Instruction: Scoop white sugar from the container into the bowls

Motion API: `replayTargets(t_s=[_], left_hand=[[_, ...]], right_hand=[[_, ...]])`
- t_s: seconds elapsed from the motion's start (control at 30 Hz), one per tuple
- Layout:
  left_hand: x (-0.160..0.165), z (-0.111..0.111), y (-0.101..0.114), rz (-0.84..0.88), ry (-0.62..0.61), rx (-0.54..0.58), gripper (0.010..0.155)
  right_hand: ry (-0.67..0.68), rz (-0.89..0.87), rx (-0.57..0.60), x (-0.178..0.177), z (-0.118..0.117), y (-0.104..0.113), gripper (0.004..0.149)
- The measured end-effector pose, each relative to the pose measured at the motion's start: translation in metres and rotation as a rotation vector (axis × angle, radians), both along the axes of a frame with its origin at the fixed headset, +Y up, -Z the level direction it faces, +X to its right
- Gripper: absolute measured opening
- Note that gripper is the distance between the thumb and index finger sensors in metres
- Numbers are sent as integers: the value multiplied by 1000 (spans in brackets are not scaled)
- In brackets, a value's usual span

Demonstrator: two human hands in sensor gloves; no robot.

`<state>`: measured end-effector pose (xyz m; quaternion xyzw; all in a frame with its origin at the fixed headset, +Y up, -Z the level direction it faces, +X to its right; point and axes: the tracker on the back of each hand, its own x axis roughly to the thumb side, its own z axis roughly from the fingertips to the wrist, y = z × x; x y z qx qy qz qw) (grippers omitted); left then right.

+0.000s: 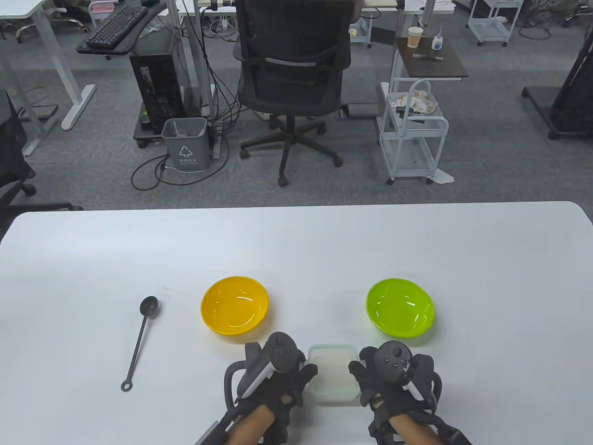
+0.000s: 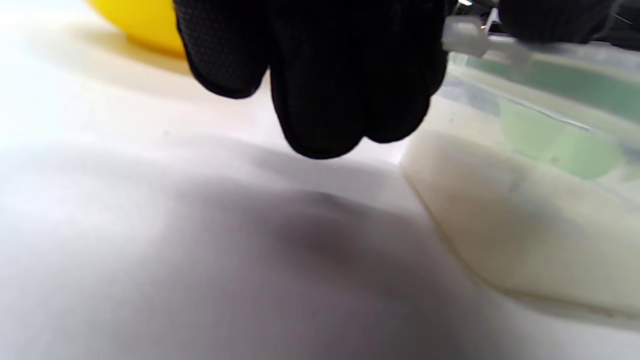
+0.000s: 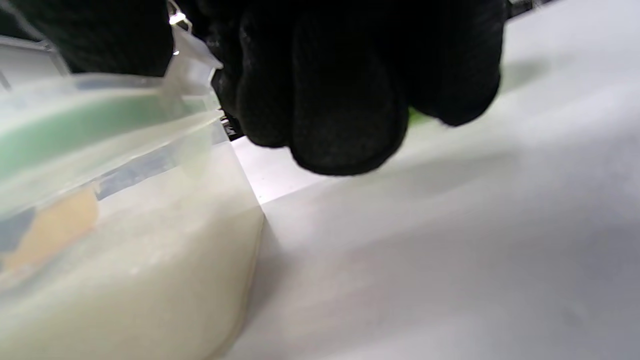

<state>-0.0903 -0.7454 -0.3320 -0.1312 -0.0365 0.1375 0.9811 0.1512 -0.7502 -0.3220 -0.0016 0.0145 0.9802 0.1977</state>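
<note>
The container (image 1: 332, 374) sits on the white counter (image 1: 296, 250) at the near edge, between the two hands. It is a translucent, squarish tub, filled with white sugar (image 3: 125, 280) to well up its walls; its lid (image 3: 90, 125) is on, and a clip tab stands up at each side in the wrist views.

The left hand (image 1: 273, 384) is at the container's left side, fingers curled against the rim; in the left wrist view the fingertips (image 2: 320, 100) hang bunched just above the counter beside the tub wall. Whether they actually grip the rim or clip cannot be told.

The right hand (image 1: 396, 380) is at the container's right side in a matching pose. In the right wrist view its fingers (image 3: 345, 100) are bunched close together beside the tab; contact with the tab is hidden, so its hold cannot be told.

The yellow bowl (image 1: 235, 304) stands just beyond the left hand, the green bowl (image 1: 400, 306) just beyond the right hand, both upright and well apart from each other.

The spoon (image 1: 141, 340) lies flat on the counter to the left of the yellow bowl, bowl end away from the person, untouched by either hand.
</note>
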Motion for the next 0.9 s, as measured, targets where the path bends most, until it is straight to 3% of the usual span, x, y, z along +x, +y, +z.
replayTargets(t_s=[0.17, 0.33, 0.6, 0.77, 0.9], left_hand=[[10, 2, 10, -120, -68, 81, 68], [23, 4, 21, -240, -188, 138, 81], [47, 3, 26, -222, -372, -51, 100], [55, -1, 13, -228, -424, -176, 109], [55, -4, 7, -231, -431, -185, 111]], right_hand=[[77, 32, 12, -2, 0, 5, 58], [130, 93, 112, 4, 6, 26, 65], [172, 373, 287, 34, 13, 53, 79], [145, 471, 291, 60, 17, 46, 84], [123, 431, 264, 71, 18, 29, 85]])
